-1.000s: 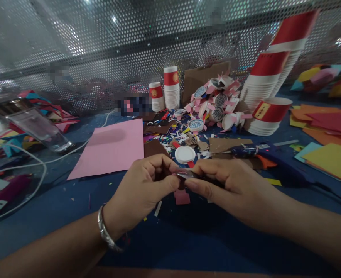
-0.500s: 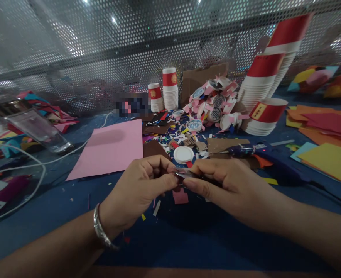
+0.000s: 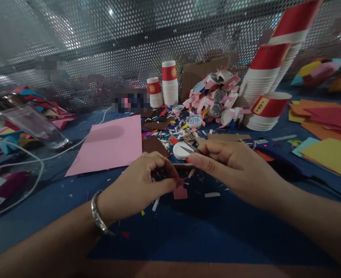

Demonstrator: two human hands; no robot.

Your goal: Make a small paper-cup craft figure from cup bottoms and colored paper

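Note:
My left hand [image 3: 143, 185] is closed in a pinch on a small dark brown paper piece [image 3: 162, 172], low over the blue table [image 3: 188, 231]. My right hand [image 3: 234, 166] is closed round small scissors [image 3: 188, 149] whose blades stand apart, pointing left towards the left hand's fingertips. One blade reaches over a white round lid [image 3: 179, 151]. A small pink paper square [image 3: 180, 192] lies on the table just below the two hands, with a white strip [image 3: 212, 195] beside it.
A pink sheet [image 3: 109, 144] lies at the left centre. Behind are paper scraps, a pile of decorated lids [image 3: 213, 100] and stacks of red and white cups [image 3: 263, 88]. A glue gun [image 3: 277, 156] and coloured sheets [image 3: 329, 154] lie right; a clear container [image 3: 34, 127] and white cable [image 3: 28, 162] left.
My right hand has lifted and drawn away a little from the left, and the scissor blades now stand apart. A white strip has appeared on the table below.

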